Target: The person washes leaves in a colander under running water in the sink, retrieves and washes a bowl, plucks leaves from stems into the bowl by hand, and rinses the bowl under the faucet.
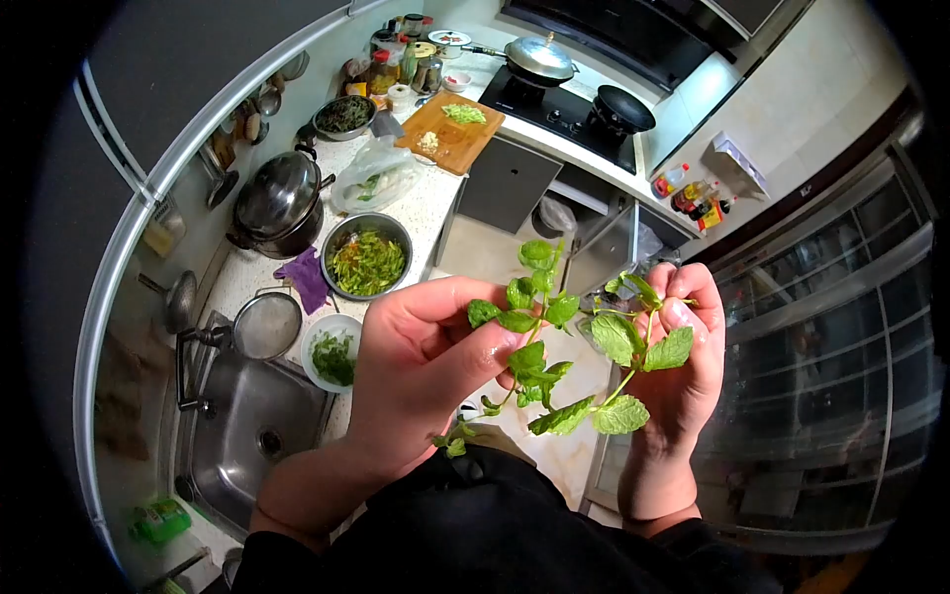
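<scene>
Close in front of me, both hands are raised above the floor beside the counter. My left hand pinches a leafy green sprig that looks like mint between thumb and fingers. The stem runs upward and down past the thumb. My right hand has its fingertips closed on a second mint-like sprig, whose broad, toothed leaves hang toward the left hand. The two sprigs nearly meet in the middle; whether their stems join is hidden. Left of my left hand, loose green leaves lie in a white bowl.
At left are a sink, a strainer, a purple cloth and a lidded pot. A metal bowl holds chopped greens. Further back are a plastic bag, a cutting board and a stove with two pans.
</scene>
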`<state>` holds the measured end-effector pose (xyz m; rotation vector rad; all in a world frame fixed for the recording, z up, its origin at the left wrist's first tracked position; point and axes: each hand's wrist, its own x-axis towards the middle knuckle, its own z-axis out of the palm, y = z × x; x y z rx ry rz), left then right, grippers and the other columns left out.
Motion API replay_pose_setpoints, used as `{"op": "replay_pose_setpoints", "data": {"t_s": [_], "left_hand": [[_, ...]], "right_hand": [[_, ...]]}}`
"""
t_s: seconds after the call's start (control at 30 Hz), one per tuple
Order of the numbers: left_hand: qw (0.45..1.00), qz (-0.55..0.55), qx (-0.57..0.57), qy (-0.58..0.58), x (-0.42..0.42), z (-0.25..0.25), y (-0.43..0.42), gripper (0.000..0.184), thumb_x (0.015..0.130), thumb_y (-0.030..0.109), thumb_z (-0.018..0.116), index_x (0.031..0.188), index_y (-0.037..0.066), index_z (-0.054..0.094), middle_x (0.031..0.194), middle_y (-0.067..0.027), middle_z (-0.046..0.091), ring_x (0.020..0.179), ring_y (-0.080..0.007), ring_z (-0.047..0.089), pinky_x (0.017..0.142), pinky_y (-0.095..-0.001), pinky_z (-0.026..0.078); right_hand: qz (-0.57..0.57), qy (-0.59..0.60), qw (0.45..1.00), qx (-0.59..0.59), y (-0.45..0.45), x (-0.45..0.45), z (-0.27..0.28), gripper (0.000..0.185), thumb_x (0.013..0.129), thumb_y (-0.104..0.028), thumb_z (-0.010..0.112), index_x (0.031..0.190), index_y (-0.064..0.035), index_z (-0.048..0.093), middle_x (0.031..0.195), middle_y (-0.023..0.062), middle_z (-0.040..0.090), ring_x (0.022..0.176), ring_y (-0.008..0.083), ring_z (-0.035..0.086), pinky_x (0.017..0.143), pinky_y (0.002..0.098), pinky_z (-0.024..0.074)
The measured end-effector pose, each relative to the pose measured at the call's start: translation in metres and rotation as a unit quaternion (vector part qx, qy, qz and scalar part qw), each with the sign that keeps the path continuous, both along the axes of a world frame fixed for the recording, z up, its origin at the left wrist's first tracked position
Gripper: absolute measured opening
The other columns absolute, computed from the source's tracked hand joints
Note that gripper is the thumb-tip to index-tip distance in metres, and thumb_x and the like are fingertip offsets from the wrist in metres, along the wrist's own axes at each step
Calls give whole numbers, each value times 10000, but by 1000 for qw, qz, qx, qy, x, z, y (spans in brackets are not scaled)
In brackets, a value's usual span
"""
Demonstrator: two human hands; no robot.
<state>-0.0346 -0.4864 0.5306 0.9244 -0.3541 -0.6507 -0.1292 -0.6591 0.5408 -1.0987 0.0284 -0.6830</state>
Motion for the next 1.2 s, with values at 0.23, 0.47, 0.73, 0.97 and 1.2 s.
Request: {"op": "replay_pose_setpoints", "data": {"t_s": [0.23,0.47,0.73,0.97,1.2], "left_hand": [[997,22,-32,-63,-3,-10,6,230,858,-3,649,1064,-102,624,931,-122,692,767,-110,648,677,-223,520],[909,139,28,-393,-3,2,13,210,696,-48,756,896,-32,696,775,-112,692,672,-151,659,604,-238,480],[868,141,59,-473,-12,10,17,230,696,-33,780,896,14,677,723,-102,664,605,-179,661,526,-251,482],[885,135,66,-441,-14,9,12,180,665,36,773,806,29,661,645,-33,599,438,-56,377,434,-230,238],[933,49,24,-355,-15,2,9,163,720,-43,736,880,-19,712,793,-108,700,637,-119,632,567,-224,453]], "right_hand": [[33,-33,999,-10,-10,-2,-5,101,803,45,540,893,40,586,907,134,540,714,152,566,631,267,502],[48,-42,994,-87,-4,-2,-2,91,790,59,549,798,76,638,879,170,568,550,151,563,491,222,459],[122,-44,988,-84,0,-2,-8,92,809,65,564,797,71,656,900,217,635,647,188,613,603,274,518],[50,-17,956,-287,6,-16,22,179,710,33,694,883,79,699,866,184,671,727,191,637,692,269,509],[104,7,957,-272,7,-16,23,303,641,4,842,900,70,699,847,152,676,744,166,641,680,258,497]]}}
